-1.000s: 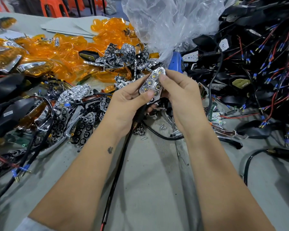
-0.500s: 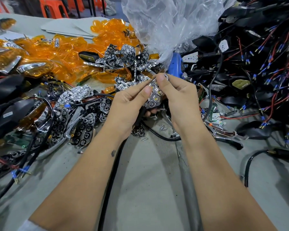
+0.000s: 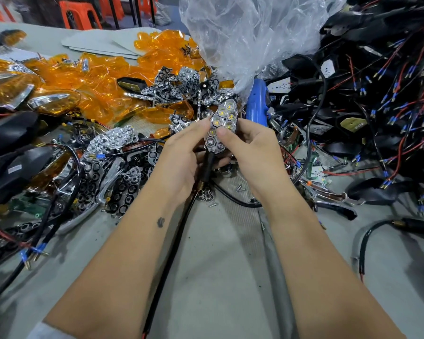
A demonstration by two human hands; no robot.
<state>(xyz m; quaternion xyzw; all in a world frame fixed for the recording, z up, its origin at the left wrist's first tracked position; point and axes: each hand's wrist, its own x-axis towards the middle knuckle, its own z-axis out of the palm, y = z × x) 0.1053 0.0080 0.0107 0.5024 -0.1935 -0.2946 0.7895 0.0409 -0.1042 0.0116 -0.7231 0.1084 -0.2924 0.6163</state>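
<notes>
Both hands hold one chrome LED reflector lamp (image 3: 221, 126) above the middle of the table, its honeycomb face with yellow LEDs turned up towards me. My left hand (image 3: 181, 157) grips its left side and underside. My right hand (image 3: 252, 148) grips the right side, thumb pressed on the lamp's face. A black stem and a black cable (image 3: 179, 231) run down from the lamp between my forearms.
Orange lenses (image 3: 103, 81) are piled at the back left, with chrome reflectors (image 3: 113, 143) and black reflector plates (image 3: 123, 189) below them. A clear plastic bag (image 3: 250, 35) stands behind. Black housings with red and black wires (image 3: 377, 94) fill the right. A blue tool (image 3: 255, 104) lies by the bag.
The lamp has turned face-up and risen a little; half a second ago it was tilted down and mostly hidden behind my fingers. My right thumb now sits on its face.
</notes>
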